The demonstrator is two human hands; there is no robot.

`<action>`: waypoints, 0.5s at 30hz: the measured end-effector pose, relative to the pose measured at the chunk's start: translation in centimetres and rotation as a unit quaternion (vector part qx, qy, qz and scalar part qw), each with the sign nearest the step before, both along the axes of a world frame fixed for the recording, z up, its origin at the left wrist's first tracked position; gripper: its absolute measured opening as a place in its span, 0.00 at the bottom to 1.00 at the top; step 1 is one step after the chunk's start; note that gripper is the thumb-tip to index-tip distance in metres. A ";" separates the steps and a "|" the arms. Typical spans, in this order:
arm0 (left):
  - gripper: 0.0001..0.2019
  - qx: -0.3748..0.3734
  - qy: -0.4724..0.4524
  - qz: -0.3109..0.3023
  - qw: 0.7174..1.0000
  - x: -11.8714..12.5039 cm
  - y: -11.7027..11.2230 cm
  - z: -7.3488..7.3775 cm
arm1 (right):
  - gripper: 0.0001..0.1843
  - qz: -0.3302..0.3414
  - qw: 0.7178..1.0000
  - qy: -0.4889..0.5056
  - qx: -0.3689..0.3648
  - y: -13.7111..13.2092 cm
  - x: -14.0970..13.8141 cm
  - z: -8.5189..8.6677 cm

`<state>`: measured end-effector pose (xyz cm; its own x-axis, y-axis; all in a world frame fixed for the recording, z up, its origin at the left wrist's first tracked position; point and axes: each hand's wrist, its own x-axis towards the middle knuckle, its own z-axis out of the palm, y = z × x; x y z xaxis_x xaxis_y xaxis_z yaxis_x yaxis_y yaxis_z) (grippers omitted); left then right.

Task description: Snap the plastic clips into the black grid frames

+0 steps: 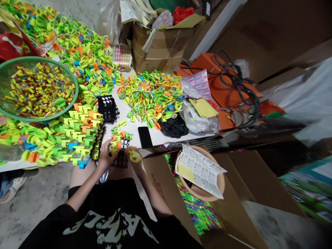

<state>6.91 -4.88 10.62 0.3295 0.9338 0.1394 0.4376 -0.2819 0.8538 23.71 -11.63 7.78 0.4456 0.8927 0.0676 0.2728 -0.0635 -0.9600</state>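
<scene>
My left hand (105, 154) is closed on the left side of a black plastic grid tray (120, 162) at the table's front edge, above my lap. Several small green, yellow and orange toy watches (118, 139) sit in rows on the tray's far part; its near squares show bare. At the tray's right side, my right hand (136, 162) is closed on a yellow toy watch (134, 155), slightly blurred. Left of my left hand stands a stack of grids filled with toy watches (84, 133). Spare black grids (107, 108) lie behind.
A green basket (75, 93) of small yellow-red pieces stands left among heaped watches. Another watch pile (153, 93) lies ahead. A phone (145, 137) and black bag (174, 127) lie near the edge. Right are an orange machine (218, 86) with cables and an open carton (166, 183).
</scene>
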 end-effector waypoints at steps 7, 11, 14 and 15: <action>0.34 -0.030 0.059 0.015 0.998 -2.6 -2.8 -4.5 | 0.15 0.069 0.993 0.053 -0.073 0.1 -4.0 -4.4; 0.27 -0.041 0.080 -0.011 0.996 -3.2 -2.6 -6.3 | 0.16 0.064 0.994 0.031 -0.079 0.5 -4.0 -6.0; 0.21 -0.041 0.096 -0.036 0.994 -3.1 -2.0 -6.4 | 0.17 0.080 0.992 0.032 -0.093 0.4 -4.1 -6.4; 0.20 -0.039 0.104 -0.043 0.993 -3.0 -1.8 -6.3 | 0.16 0.081 0.992 0.034 -0.094 0.4 -4.2 -6.4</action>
<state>3.93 -6.66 4.35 0.4219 0.9066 -0.0122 0.5846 -0.2617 0.7680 19.54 -11.27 1.40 0.2924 0.9471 -0.1323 0.2299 -0.2039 -0.9516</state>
